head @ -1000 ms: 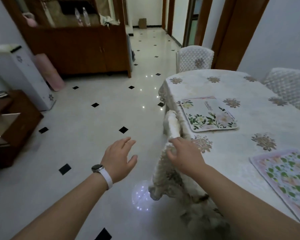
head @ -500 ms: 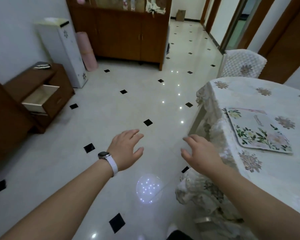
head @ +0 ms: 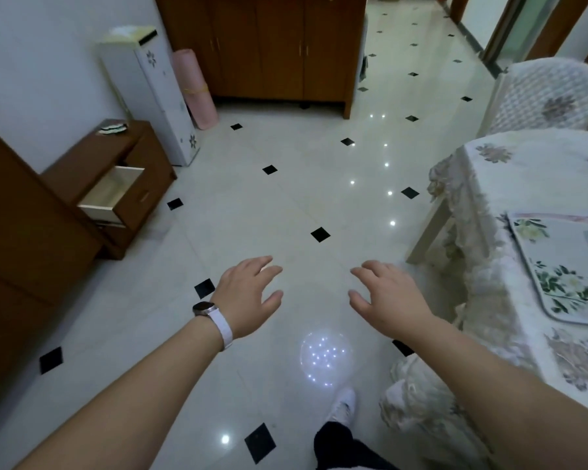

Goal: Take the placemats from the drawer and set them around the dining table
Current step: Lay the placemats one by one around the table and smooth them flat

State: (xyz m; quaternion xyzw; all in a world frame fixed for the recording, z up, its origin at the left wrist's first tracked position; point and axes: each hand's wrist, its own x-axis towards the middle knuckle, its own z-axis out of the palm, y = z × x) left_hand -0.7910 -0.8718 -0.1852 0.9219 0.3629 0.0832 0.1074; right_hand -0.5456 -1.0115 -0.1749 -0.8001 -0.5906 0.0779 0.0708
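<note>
Placemat (head: pixel 566 266) with a green leaf and flower print lies flat on the desk (head: pixel 489 184) at the right edge of the view, on the pale flowered cloth; part of it runs out of frame. The drawer (head: pixel 111 193) stands pulled out of a low brown cabinet (head: pixel 143 154) by the left wall, well apart from the desk, with the tiled floor (head: pixel 286 205) between them. What shows of its inside is pale; whether more mats lie in it cannot be told from here.

Neither hand carries anything, so I judge the step in hand to be the walk over to the drawer for another mat, with at least one place laid. The next move calls for crossing the floor, reaching down into the drawer and taking a mat by its edge. A thin sheet like this would likely droop, so two hands or a grip along one side would suit it.

The left hand (head: pixel 248 296), with a watch (head: pixel 204 308) on a white strap at the wrist, is held out in front over the floor, palm down, fingers spread and relaxed, gripping nothing. The right hand (head: pixel 392 300) is held out level beside it and apart from it, palm down, fingers loosely spread, empty too, clear of the hanging cloth
</note>
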